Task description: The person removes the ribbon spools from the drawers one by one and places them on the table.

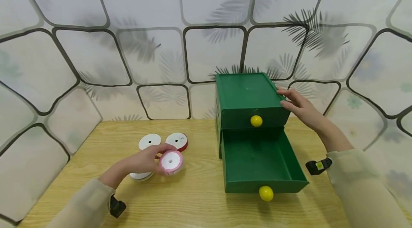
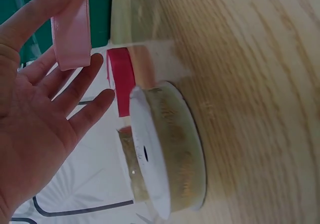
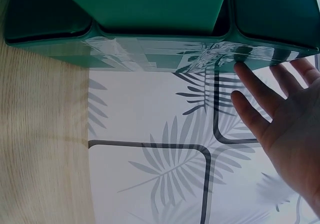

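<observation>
A spool of pink ribbon (image 1: 171,161) is pinched between the thumb and fingers of my left hand (image 1: 145,160), held over the table. In the left wrist view, the pink ribbon's (image 2: 72,37) edge shows between thumb and fingertips. Close by on the table stand a red ribbon spool (image 1: 176,141) and a white-sided spool (image 1: 150,141), with another white-sided spool (image 1: 141,176) partly hidden under the hand. A gold ribbon spool (image 2: 172,149) shows near the left hand. My right hand (image 1: 302,110) touches the right side of a green drawer cabinet (image 1: 248,90), fingers extended.
One green drawer (image 1: 254,160) is pulled out toward me, with nothing inside and a yellow knob (image 1: 266,193) on its front. Above it, the top drawer (image 1: 238,119) is closed. A patterned curtain (image 1: 154,56) hangs behind the wooden table (image 1: 193,203).
</observation>
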{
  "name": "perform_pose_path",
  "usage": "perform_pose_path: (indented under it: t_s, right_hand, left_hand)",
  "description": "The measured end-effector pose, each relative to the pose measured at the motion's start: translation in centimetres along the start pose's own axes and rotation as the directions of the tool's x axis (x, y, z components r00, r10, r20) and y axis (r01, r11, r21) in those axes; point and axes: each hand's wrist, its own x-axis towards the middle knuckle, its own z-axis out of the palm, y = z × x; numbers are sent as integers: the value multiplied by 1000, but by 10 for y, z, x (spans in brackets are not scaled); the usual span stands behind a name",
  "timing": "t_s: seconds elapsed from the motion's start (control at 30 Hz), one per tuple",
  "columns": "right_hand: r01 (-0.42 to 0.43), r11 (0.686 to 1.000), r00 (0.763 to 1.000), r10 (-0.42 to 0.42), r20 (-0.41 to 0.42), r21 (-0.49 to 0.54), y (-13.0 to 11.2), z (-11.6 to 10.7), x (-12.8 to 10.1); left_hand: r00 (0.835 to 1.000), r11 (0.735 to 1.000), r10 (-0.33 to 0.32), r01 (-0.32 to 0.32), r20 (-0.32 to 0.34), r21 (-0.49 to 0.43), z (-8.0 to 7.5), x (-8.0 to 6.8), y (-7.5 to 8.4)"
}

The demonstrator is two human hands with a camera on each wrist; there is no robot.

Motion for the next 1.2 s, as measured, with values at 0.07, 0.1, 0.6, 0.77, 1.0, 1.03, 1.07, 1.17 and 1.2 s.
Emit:
perform_pose_path:
  t_s: [0.07, 0.1, 0.6, 0.77, 1.0, 1.03, 1.07, 1.17, 1.2]
  right_hand:
    - [2, 1000, 1000, -2, 0, 0, 0, 0, 0]
    - [4, 1000, 1000, -4, -1, -3, 0, -1, 0]
    - [19, 1000, 1000, -19, -10, -8, -2, 1, 2]
    - [14, 1000, 1000, -14, -7, -4, -1, 1, 1]
    - [10, 1000, 1000, -10, -17, -10, -1, 2, 0]
    - [8, 1000, 1000, -8, -17, -9, -1, 2, -1]
    - [8, 1000, 1000, -8, -17, -6, -1, 2, -1]
    - [4, 1000, 1000, -4, -11, 4, 0, 2, -1]
    - [3, 1000, 1000, -3, -9, 8, 0, 2, -2]
  left_hand:
    - [1000, 1000, -14, 13, 13, 21, 0, 0, -3]
    - [1000, 999, -18, 18, 18, 30, 0, 0, -5]
    - [994, 994, -92, 88, 60, 65, 5, 4, -21]
    - [992, 990, -113, 108, 57, 87, 6, 5, -19]
    - [990, 988, -128, 122, 62, 98, 7, 6, -19]
    - [990, 987, -130, 123, 61, 106, 6, 6, -19]
    - [990, 986, -129, 122, 58, 115, 6, 6, -19]
    - [993, 984, -117, 112, 26, 135, 5, 5, -18]
    - [994, 985, -108, 105, 14, 134, 5, 4, -17]
